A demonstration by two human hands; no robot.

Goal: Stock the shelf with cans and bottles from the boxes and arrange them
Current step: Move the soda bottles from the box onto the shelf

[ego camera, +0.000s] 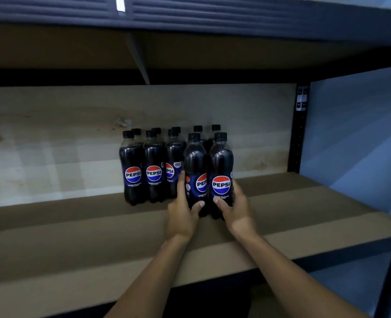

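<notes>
Bottles are what I have in both hands: my left hand (182, 216) wraps low around one Pepsi bottle (195, 177), thumb across its front and fingers round its far side, and my right hand (234, 211) grips the bottle beside it (221, 175) the same way, thumb on the front just under the label. I hold them low, near the base, which I judge keeps them steady and upright as they go onto the shelf board (75, 237). The two touch side by side, so they should slot in as a pair and carry on the front row.

Just to the left stand three more bottles (153, 171) in a row, with black caps of others showing behind them; the group sits near the wooden back panel (52, 138), leaving free board in front and to both sides.

The labels read "PEPSI" in the red, white and blue globe, with "ZERO SUGAR" underneath. My left bottle is turned a little, so only part of its logo faces me; I would judge it needs a twist to match. Smaller print is too blurred to read.
</notes>
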